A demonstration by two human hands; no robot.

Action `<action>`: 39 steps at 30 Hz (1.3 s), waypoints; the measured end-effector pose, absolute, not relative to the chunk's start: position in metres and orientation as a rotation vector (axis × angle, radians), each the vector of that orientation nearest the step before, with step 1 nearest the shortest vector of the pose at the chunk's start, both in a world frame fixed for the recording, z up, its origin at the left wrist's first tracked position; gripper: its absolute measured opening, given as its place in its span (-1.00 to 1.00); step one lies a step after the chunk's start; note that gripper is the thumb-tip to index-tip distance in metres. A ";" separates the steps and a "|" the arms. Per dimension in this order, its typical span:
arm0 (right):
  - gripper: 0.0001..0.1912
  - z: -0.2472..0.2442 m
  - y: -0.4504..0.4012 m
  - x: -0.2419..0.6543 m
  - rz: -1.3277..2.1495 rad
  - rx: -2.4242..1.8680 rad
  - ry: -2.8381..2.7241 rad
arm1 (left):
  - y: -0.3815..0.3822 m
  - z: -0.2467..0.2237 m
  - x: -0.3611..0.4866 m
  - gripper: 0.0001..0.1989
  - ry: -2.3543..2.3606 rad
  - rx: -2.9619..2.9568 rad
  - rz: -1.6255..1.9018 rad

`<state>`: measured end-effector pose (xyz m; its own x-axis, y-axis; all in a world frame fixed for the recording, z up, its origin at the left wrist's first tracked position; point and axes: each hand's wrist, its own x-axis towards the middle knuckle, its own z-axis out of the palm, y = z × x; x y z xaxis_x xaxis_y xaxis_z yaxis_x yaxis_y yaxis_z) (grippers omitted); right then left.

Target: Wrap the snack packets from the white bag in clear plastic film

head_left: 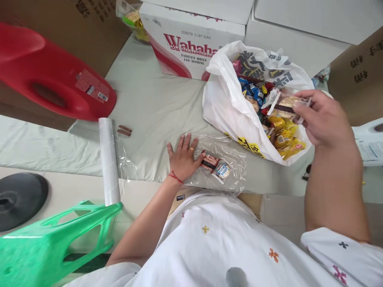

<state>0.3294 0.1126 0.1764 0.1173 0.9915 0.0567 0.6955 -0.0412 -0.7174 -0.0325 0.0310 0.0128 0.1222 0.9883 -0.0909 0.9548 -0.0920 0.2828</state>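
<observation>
My right hand (324, 115) pinches a wrapped biscuit (285, 107) over the mouth of a white plastic bag (221, 101). Inside the bag lie several wrapped snacks, among them yellow packets (284, 139) and blue packets (254, 91). My left hand (184, 157) rests flat with fingers spread on the left part of a clear plastic bag (236, 157). A red-brown snack packet (210, 160) and a small white and blue packet (222, 171) lie at the clear bag, just right of my left thumb; whether they are inside or on top I cannot tell.
A Wahaha water carton (191, 44) stands behind the white bag. At left are a big red jug (60, 79), a roll of clear film (109, 159), two small brown strips (124, 130) and a green stool (60, 243). A white jug (369, 143) is at far right.
</observation>
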 end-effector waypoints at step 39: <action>-0.62 0.120 0.075 0.227 0.799 -0.497 -3.181 | 0.028 0.012 -0.035 -0.41 1.852 2.131 0.296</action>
